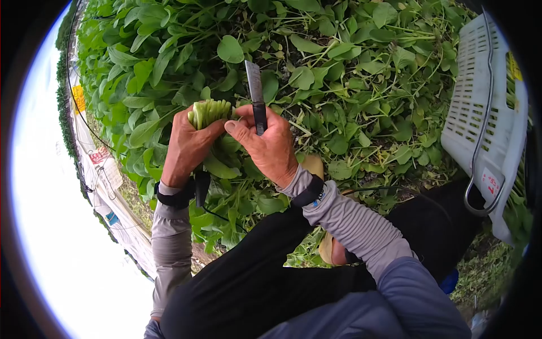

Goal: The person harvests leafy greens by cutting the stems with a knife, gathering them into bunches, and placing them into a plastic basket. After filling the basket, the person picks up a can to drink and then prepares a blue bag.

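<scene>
My left hand [186, 144] is wrapped round a bunch of leafy greens [209, 113], its pale cut stem ends facing up and its leaves hanging below. My right hand [264, 138] grips a knife [257, 96] by its black handle, the narrow metal blade pointing up and away from me. The right thumb and fingertips are right beside the cut stems. Each wrist carries a black band over a grey sleeve.
Dense leafy plants [135, 73] grow at the left and ahead. Loose cut leaves [361, 113] litter the ground to the right. A white slatted plastic crate [480, 101] with a metal handle stands at the far right, greens inside. My bent legs [248, 265] are below.
</scene>
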`<state>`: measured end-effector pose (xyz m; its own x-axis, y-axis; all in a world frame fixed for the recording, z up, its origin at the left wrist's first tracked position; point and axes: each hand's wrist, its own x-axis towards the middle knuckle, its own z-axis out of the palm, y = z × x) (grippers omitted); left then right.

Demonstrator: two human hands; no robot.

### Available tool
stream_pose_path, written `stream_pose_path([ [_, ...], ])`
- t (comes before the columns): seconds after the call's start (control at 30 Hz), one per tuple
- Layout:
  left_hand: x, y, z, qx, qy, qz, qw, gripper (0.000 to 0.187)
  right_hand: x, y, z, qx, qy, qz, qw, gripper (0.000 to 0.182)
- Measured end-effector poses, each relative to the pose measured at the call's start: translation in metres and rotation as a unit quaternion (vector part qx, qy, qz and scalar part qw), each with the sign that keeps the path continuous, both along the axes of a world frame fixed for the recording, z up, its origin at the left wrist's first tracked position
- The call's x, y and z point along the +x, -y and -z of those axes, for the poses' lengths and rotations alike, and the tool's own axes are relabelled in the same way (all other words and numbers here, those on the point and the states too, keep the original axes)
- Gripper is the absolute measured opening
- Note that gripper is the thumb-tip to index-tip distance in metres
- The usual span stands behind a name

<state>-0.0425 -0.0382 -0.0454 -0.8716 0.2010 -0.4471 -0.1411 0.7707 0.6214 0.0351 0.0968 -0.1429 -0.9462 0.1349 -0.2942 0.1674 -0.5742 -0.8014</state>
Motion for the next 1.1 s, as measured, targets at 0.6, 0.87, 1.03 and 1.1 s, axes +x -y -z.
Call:
stream_pose_path([
  [0.6,-0.026,0.016,0.039,-0.364,-0.013,0.35,0.863,0.067,0.003,-0.039,0.042,0.195,0.023,0.02,0.98,0.026],
  [0.87,-0.084,0.097,0.066,-0.475,-0.08,0.218,0.849,0.034,-0.013,0.033,0.071,0.284,-0.069,-0.176,0.94,0.038],
  [1.03,-0.07,0.103,0.066,-0.424,-0.14,0.212,0.869,0.026,-0.092,0.078,0.085,0.377,-0.088,-0.202,0.9,0.047],
  [1.1,-0.066,0.103,0.065,-0.42,-0.142,0.206,0.872,0.028,-0.094,0.086,0.09,0.387,-0.106,-0.182,0.898,0.048],
])
